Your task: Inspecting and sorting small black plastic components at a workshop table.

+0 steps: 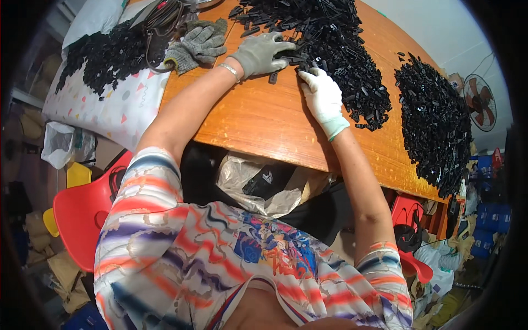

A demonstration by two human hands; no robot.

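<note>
Where the wooden desk (258,118) fills the middle of the view, three heaps of small black plastic parts lie on or beside it. The middle heap (335,49) is the largest, spreading from twelve o'clock down toward the centre. A second heap (434,121) sits at three o'clock along the desk's far edge, well apart from the first. A third heap (107,55) lies at ten o'clock on a patterned white cloth (110,104) beside the desk. A red chair (82,212) stands at eight o'clock, and a fan (479,102) shows at two o'clock.

Both hands work at the near edge of the middle heap. The left hand (261,53), in a grey glove, rests palm down at the heap's edge, its fingers bent narrowly over a few black parts; whether they grip one I cannot tell. The right hand (323,99), in a white glove, lies just beside it toward one o'clock, its fingers curled in among the parts, their hold also unclear. A spare grey glove (198,44) lies at eleven o'clock, near the left hand. One loose part (273,77) lies on bare wood between the hands.
</note>
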